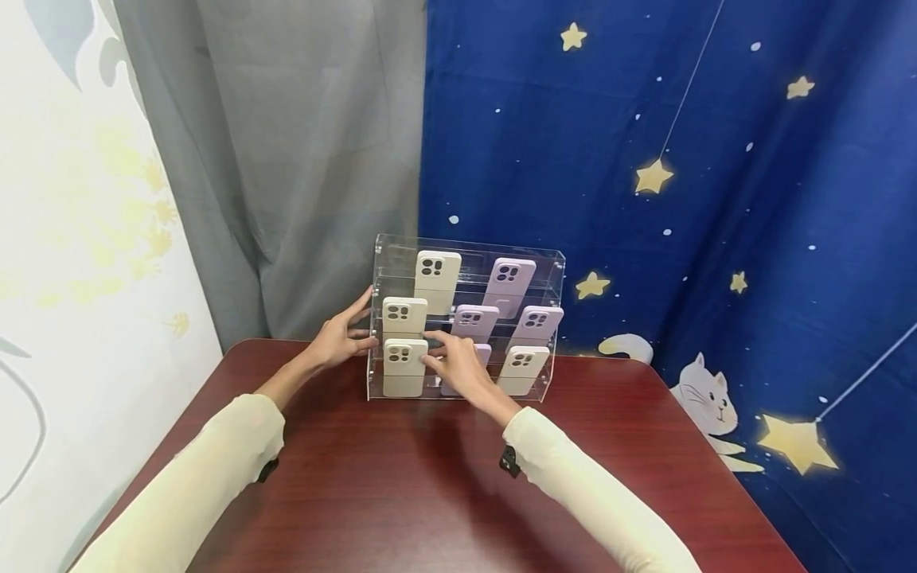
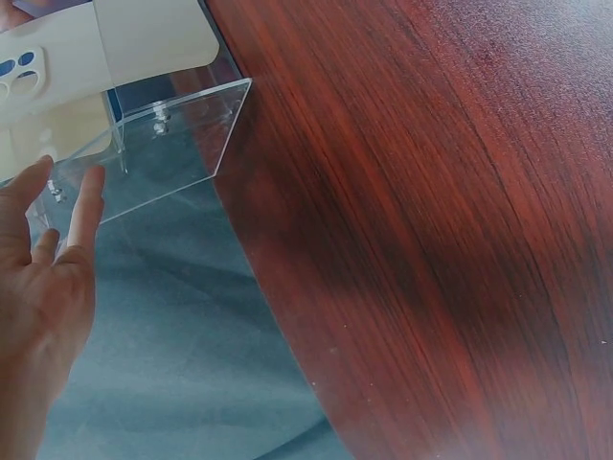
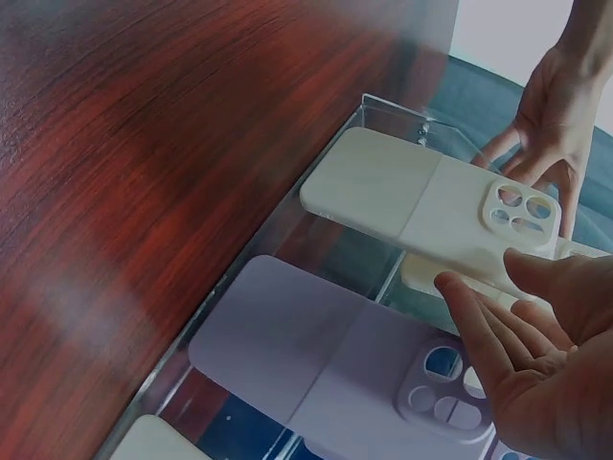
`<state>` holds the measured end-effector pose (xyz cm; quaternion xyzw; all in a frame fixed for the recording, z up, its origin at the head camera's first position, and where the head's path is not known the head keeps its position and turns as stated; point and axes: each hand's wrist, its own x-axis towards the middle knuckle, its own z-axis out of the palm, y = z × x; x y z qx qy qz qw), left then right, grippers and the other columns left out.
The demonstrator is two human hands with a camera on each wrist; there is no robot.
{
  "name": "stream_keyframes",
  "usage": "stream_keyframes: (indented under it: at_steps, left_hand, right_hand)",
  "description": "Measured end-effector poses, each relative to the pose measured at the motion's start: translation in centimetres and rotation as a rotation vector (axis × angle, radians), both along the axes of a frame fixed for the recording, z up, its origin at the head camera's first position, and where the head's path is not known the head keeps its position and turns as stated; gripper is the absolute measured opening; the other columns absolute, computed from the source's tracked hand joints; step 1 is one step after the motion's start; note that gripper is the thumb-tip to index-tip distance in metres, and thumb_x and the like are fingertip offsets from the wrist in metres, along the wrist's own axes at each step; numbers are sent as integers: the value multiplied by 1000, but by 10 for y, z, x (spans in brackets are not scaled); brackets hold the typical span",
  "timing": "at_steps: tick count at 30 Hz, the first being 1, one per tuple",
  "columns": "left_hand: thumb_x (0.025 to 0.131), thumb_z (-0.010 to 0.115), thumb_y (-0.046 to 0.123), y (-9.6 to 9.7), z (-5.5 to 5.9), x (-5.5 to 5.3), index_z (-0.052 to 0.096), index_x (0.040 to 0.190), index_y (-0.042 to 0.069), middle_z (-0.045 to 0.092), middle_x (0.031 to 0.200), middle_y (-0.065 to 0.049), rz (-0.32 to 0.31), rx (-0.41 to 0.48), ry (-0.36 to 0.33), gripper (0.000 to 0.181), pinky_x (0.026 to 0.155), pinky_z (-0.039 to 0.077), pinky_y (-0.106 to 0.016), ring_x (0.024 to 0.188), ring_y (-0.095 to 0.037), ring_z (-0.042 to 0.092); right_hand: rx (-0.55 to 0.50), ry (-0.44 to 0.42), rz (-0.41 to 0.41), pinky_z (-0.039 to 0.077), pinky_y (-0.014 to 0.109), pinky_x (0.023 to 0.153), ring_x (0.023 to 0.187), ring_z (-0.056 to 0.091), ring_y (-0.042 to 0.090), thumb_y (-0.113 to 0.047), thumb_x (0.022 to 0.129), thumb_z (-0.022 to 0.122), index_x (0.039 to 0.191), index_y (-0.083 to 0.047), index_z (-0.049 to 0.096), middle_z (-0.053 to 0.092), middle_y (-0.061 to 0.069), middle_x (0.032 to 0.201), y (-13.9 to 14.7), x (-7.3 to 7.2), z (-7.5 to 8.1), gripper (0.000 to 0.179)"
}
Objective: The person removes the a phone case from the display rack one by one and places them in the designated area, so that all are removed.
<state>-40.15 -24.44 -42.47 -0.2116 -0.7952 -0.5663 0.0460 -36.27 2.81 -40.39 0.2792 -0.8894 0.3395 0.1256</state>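
Observation:
A clear acrylic tiered stand [image 1: 469,247] holds several phone cases with camera cut-outs. My left hand [image 1: 338,338] is at its left side, fingers extended against the side panel; the left wrist view shows this hand [image 2: 48,287] beside the clear panel. In front of the stand, my right hand [image 1: 462,362] reaches to the lower left cream phone case [image 1: 403,368], thumb at its upper right edge. The right wrist view shows the right hand [image 3: 536,335] with thumb and fingers apart near this case's camera end. Below the hand there lies a lilac phone case [image 3: 316,355].
Another cream case [image 1: 404,315] and a top cream case [image 1: 438,274] stand on the left. Lilac cases [image 1: 510,278] and a cream case [image 1: 524,370] are on the right. The stand is on a dark red wooden table [image 1: 401,477], before grey and blue curtains [image 1: 501,143].

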Motion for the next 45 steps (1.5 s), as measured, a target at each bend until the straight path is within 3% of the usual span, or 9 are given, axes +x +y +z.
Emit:
stream_keyframes:
  at_steps: [10, 19, 25, 30, 35, 39, 45]
  left_hand:
    - [89, 73, -13, 4, 4, 0, 14, 167, 39, 32, 164, -25, 12, 17, -16, 111, 87, 62, -47, 124, -52, 60]
    - [89, 73, -13, 5, 6, -1, 14, 167, 40, 31, 165, -25, 16, 20, -18, 111, 85, 63, -43, 125, -52, 59]
    - [90, 72, -14, 5, 5, -3, 14, 167, 38, 32, 164, -27, 16, 3, 0, 110, 84, 63, -42, 124, -53, 59]
    - [90, 70, -16, 3, 4, -1, 13, 168, 33, 31, 163, -29, 10, -1, 4, 109, 85, 63, -46, 124, -54, 58]
    - [90, 69, -17, 1, 0, 1, 12, 168, 33, 29, 164, -29, -6, 20, -22, 109, 86, 62, -46, 125, -53, 58]
    - [90, 69, -16, 0, -3, 2, 12, 168, 32, 28, 164, -28, -15, 32, -36, 108, 85, 63, -43, 125, -53, 57]
    - [92, 68, -16, 0, -1, 2, 12, 168, 29, 28, 164, -30, -22, 29, -27, 105, 88, 61, -49, 126, -55, 56]
  right_hand:
    - [-26, 40, -28, 65, 35, 76, 81, 78, 19, -12, 95, 77, 125, -6, 73, 79, 11, 95, -2, -3, -1, 30]
    - [-82, 4, -7, 59, 18, 57, 76, 78, 16, -11, 96, 76, 118, -7, 75, 79, 11, 92, -5, -4, 6, 23]
    - [-117, 5, 14, 58, 16, 56, 76, 78, 15, -9, 95, 76, 116, -8, 75, 79, 13, 93, -7, -2, 14, 21]
    - [-128, -14, 25, 59, 17, 58, 76, 78, 14, -10, 96, 76, 117, -8, 75, 79, 14, 98, -8, 0, 17, 21]
    - [-115, 20, 41, 58, 15, 59, 76, 78, 14, -11, 95, 76, 117, -7, 75, 79, 12, 96, -10, 1, 22, 22]
    - [-99, 37, 64, 54, 17, 50, 78, 79, 21, -12, 96, 75, 120, -5, 74, 79, 13, 91, -11, 3, 30, 25]
    - [-72, 63, 66, 52, 18, 45, 74, 77, 15, -13, 97, 74, 127, -5, 71, 79, 12, 87, -14, 8, 45, 32]
